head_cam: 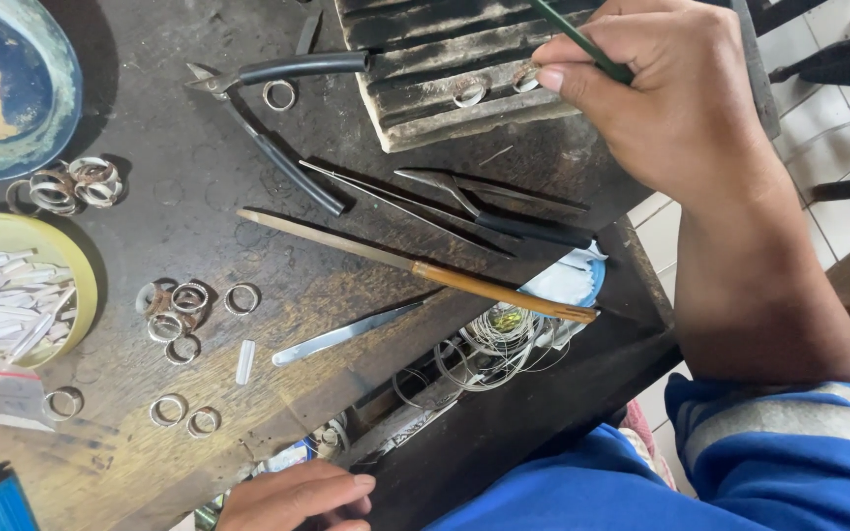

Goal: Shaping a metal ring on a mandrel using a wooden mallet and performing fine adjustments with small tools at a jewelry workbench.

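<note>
— Two rings (497, 87) sit on the charred block (445, 69); our right hand (661, 98) pinches a thin green rod (582, 41) just beside them.

— About nine more lie loose on the counter (248, 246). Our yellow bowl (46, 236) holds white strips (2, 305). Our left hand (297, 497) rests curled, fingers holding nothing.

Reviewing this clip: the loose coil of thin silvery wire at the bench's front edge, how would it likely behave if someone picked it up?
The wire coil looks very fine and loosely wound, so it would probably feel light and floppy, sagging out of shape. Its stray loops spread toward the wood-handled file lying across it, so it may snag or drag on that. Sitting at the workbench edge, it could slip off if nudged.
</note>
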